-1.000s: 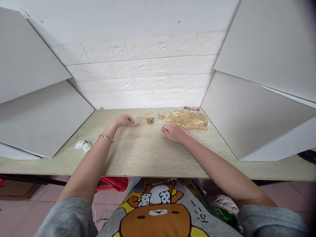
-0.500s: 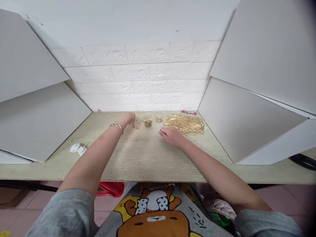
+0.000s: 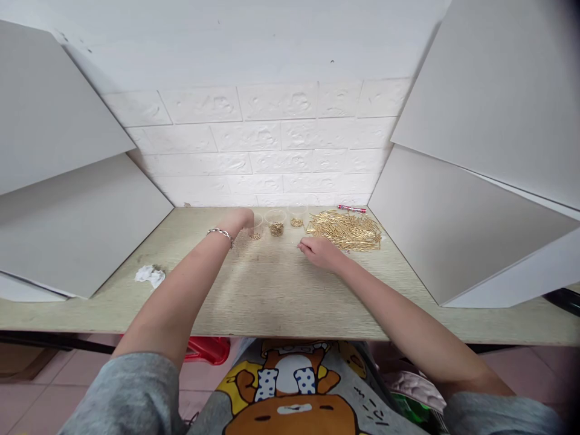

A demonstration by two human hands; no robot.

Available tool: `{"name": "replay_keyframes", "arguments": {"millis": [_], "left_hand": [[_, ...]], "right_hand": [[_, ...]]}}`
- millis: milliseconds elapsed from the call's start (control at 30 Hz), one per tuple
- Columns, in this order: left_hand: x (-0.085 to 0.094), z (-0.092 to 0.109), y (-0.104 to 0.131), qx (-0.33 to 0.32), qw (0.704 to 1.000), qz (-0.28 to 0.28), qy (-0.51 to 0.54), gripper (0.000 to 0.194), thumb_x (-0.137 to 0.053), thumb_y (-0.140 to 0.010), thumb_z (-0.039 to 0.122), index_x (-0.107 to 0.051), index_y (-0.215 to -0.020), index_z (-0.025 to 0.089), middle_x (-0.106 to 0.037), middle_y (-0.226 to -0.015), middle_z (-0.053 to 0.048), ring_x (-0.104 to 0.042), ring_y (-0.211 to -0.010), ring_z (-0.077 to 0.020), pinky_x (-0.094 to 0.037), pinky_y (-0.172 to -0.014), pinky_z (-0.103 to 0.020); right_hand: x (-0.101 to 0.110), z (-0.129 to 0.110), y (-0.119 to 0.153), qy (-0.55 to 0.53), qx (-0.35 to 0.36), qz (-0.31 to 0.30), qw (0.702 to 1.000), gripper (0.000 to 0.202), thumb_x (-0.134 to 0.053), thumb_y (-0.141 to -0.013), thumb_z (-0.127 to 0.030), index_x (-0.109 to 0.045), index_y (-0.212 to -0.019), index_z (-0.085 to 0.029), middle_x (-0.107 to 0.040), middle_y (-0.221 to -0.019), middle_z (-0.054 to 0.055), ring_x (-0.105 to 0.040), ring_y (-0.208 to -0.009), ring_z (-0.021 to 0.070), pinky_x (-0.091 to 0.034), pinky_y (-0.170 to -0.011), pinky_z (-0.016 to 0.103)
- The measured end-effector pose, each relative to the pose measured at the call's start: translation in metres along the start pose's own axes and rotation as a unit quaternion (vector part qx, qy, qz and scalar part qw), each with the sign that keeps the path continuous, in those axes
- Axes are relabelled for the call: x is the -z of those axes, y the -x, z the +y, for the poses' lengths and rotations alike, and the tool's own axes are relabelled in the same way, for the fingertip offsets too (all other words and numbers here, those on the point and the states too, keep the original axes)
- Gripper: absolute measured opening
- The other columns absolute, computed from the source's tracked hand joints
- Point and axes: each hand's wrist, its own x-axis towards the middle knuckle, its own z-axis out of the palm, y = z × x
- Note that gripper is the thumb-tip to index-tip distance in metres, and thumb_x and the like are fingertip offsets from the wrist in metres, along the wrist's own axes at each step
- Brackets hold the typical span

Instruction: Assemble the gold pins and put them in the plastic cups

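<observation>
My left hand (image 3: 243, 220) is at the leftmost clear cup (image 3: 256, 226), which has a few small gold pieces at its bottom; its fingers are mostly hidden. Beside that stands a second clear cup (image 3: 275, 216) with a cluster of small gold pieces. A third clear cup (image 3: 297, 211) holds some gold pieces too. My right hand (image 3: 312, 246) is closed just in front of the pile of thin gold sticks (image 3: 347, 229), its fingertips pinched on something too small to make out.
A red marker (image 3: 351, 208) lies behind the pile near the white brick wall. Crumpled white tissue (image 3: 150, 275) rests on the left of the table (image 3: 272, 308). Grey-white panels (image 3: 86, 223) flank both sides.
The whole view has shifted slightly, so everything appears a little further right. Both hands keep nearly the same places beside the cups and pile.
</observation>
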Motion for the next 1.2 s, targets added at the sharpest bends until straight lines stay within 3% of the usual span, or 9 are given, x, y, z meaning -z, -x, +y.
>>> {"name": "replay_keyframes", "arguments": {"millis": [200,367,500,600,700,800,900,1067,1200], "left_hand": [[0.003,-0.008,0.019,-0.038,0.992,0.040,0.113,0.021,-0.073,-0.041,0.028,-0.061,-0.050,0.014,-0.060,-0.050,-0.010,-0.058,-0.064,-0.0257,-0.043,-0.063,-0.033],[0.006,-0.009,0.035,-0.082,0.986,0.070,0.128,0.007,-0.064,-0.052,0.024,-0.062,-0.052,0.017,-0.065,-0.064,-0.005,-0.058,-0.070,-0.0203,-0.040,-0.064,-0.024],[0.008,-0.017,0.047,-0.096,0.973,0.082,0.194,0.012,-0.058,-0.059,0.028,-0.065,-0.061,0.018,-0.067,-0.074,-0.003,-0.058,-0.074,-0.0195,-0.039,-0.062,-0.024],[0.011,-0.031,0.060,-0.071,0.946,0.144,0.282,0.020,-0.059,-0.061,0.035,-0.065,-0.066,0.016,-0.067,-0.081,-0.005,-0.057,-0.079,-0.0201,-0.039,-0.064,-0.025],[0.012,-0.036,0.079,-0.079,0.871,0.204,0.441,0.030,-0.057,-0.065,0.042,-0.064,-0.077,0.015,-0.065,-0.089,-0.006,-0.055,-0.081,-0.0172,-0.039,-0.062,-0.023],[0.008,-0.019,0.095,-0.177,0.752,0.159,0.615,0.032,-0.060,-0.064,0.041,-0.061,-0.082,0.015,-0.062,-0.096,-0.006,-0.053,-0.069,-0.0098,-0.037,-0.056,-0.019],[-0.001,0.016,0.103,-0.217,0.668,0.101,0.705,0.027,-0.065,-0.061,0.035,-0.059,-0.074,0.013,-0.060,-0.088,-0.005,-0.047,-0.057,-0.0044,-0.032,-0.047,-0.017],[-0.023,0.067,0.097,-0.247,0.588,0.004,0.770,0.023,-0.065,-0.064,0.032,-0.058,-0.076,0.013,-0.060,-0.093,-0.005,-0.051,-0.056,-0.0035,-0.032,-0.046,-0.017],[-0.041,0.083,0.088,-0.245,0.538,-0.044,0.805,0.022,-0.064,-0.067,0.030,-0.054,-0.079,0.015,-0.061,-0.087,-0.002,-0.053,-0.054,-0.0041,-0.034,-0.046,-0.017]], "right_hand": [[-0.007,0.003,-0.002,-0.034,-0.009,0.030,0.999,0.029,-0.033,-0.086,-0.029,-0.051,-0.066,-0.017,-0.053,-0.063,0.002,-0.044,-0.060,0.0114,-0.026,-0.057,0.023],[-0.007,-0.003,-0.001,-0.060,0.000,0.047,0.997,0.027,-0.035,-0.084,-0.026,-0.048,-0.061,-0.017,-0.049,-0.058,0.000,-0.040,-0.056,0.0104,-0.025,-0.055,0.023],[-0.006,-0.005,0.000,-0.082,-0.001,0.056,0.995,0.027,-0.036,-0.083,-0.026,-0.047,-0.061,-0.017,-0.048,-0.058,-0.001,-0.040,-0.056,0.0101,-0.025,-0.054,0.022],[-0.007,-0.001,-0.002,-0.116,-0.009,0.082,0.990,0.026,-0.036,-0.083,-0.026,-0.049,-0.063,-0.017,-0.048,-0.058,-0.001,-0.042,-0.056,0.0103,-0.027,-0.055,0.023],[-0.011,0.005,-0.005,-0.171,-0.036,0.142,0.974,0.024,-0.038,-0.082,-0.028,-0.054,-0.067,-0.017,-0.051,-0.060,0.000,-0.043,-0.056,0.0110,-0.030,-0.056,0.024],[-0.014,0.007,-0.007,-0.243,-0.063,0.205,0.946,0.020,-0.044,-0.079,-0.030,-0.060,-0.077,-0.018,-0.059,-0.072,0.003,-0.048,-0.062,0.0130,-0.035,-0.058,0.025],[-0.013,0.005,-0.007,-0.316,-0.088,0.238,0.914,0.022,-0.050,-0.076,-0.034,-0.063,-0.084,-0.018,-0.062,-0.084,0.005,-0.052,-0.070,0.0147,-0.040,-0.063,0.027],[-0.010,0.000,-0.006,-0.432,-0.140,0.228,0.861,0.030,-0.059,-0.068,-0.044,-0.066,-0.081,-0.017,-0.060,-0.070,0.003,-0.050,-0.062,0.0136,-0.041,-0.057,0.027],[-0.009,-0.002,-0.004,-0.469,-0.150,0.196,0.848,0.030,-0.060,-0.066,-0.045,-0.066,-0.074,-0.017,-0.056,-0.058,0.000,-0.046,-0.054,0.0116,-0.039,-0.053,0.026]]}}
